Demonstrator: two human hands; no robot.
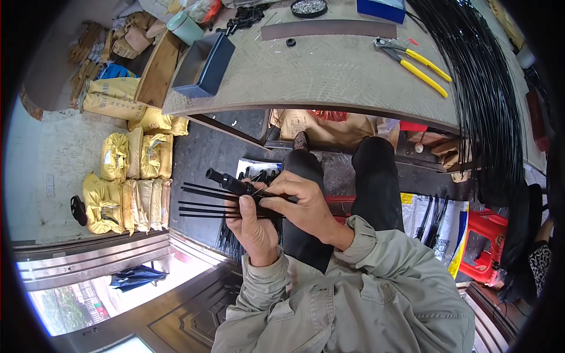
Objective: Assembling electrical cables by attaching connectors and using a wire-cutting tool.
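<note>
Over my lap, my left hand [257,235] is closed round a bundle of thin black rods [203,208], which looks like part of an umbrella frame. The rod ends fan out past my fingers to the left. A stubby black tube with a stepped end [226,180] sticks out above my left thumb, angled up and left. Close against it, my right hand [306,206] pinches where the rods meet the tube. A thin wire-like piece shows near its fingertips, too small to make out fully.
Ahead is the workbench [318,70] with yellow-handled pliers [415,65], a metal strip [329,29], a dark blue bin [203,65] and a black dish [309,7]. Long black rods [482,76] drape over its right side. Yellow sacks [138,170] stand left; a red stool [488,244] is right.
</note>
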